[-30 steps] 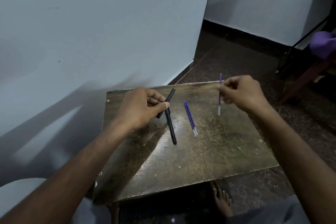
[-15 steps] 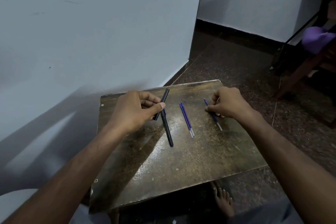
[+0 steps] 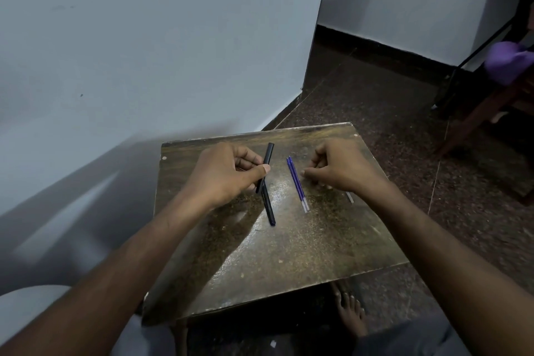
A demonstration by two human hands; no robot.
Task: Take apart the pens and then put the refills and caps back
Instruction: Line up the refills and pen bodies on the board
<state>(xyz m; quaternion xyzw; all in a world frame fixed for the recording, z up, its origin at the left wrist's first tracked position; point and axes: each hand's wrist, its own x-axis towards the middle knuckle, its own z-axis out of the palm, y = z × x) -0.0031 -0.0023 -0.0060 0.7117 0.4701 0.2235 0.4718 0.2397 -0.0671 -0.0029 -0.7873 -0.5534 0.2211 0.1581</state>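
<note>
My left hand [image 3: 225, 173] grips a black pen barrel [image 3: 268, 154] between thumb and fingers, tilted up over the small table [image 3: 289, 254]. A second black pen [image 3: 268, 208] lies flat just below that hand. Two blue refills [image 3: 297, 185] lie side by side in the middle. My right hand [image 3: 344, 167] rests on the table to their right, fingers loosely curled and the thumb stretched toward the pair, with nothing pinched. A third refill lies under that hand, and only its clear tip [image 3: 350, 197] shows by the wrist.
The worn brown table stands close to a pale wall [image 3: 144, 52] on the left. Dark speckled floor [image 3: 390, 113] surrounds it. A wooden chair with a purple cloth [image 3: 508, 58] stands at the far right. A bare foot [image 3: 351, 312] shows below the table's front edge.
My right hand brought the third refill down from the air, laid it on the table and slid left over it. My left hand kept hold of the black barrel.
</note>
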